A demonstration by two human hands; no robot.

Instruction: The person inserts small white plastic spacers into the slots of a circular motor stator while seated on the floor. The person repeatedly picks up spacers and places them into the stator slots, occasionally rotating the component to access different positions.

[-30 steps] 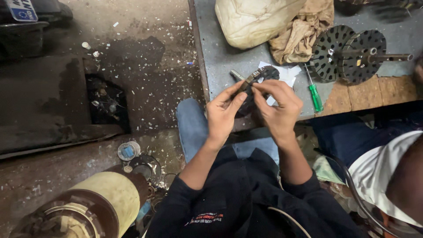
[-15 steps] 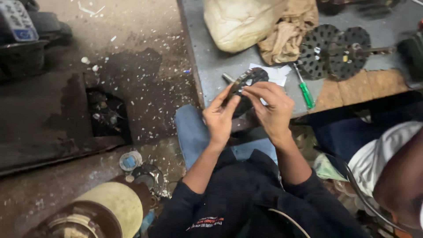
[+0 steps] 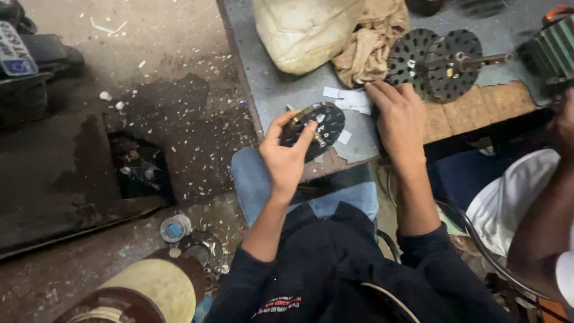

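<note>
- The black perforated disc (image 3: 315,127) now sits in the left hand (image 3: 287,157) alone, fingers curled around its rim, held over the near edge of the grey bench (image 3: 269,90).
- The right hand (image 3: 399,119) has let go (a second ago both hands held the part) and lies open, palm down, on white paper slips (image 3: 353,98).
- Beyond it, two matching discs on a shaft (image 3: 436,57) rest beside a crumpled cloth (image 3: 368,42).
</note>
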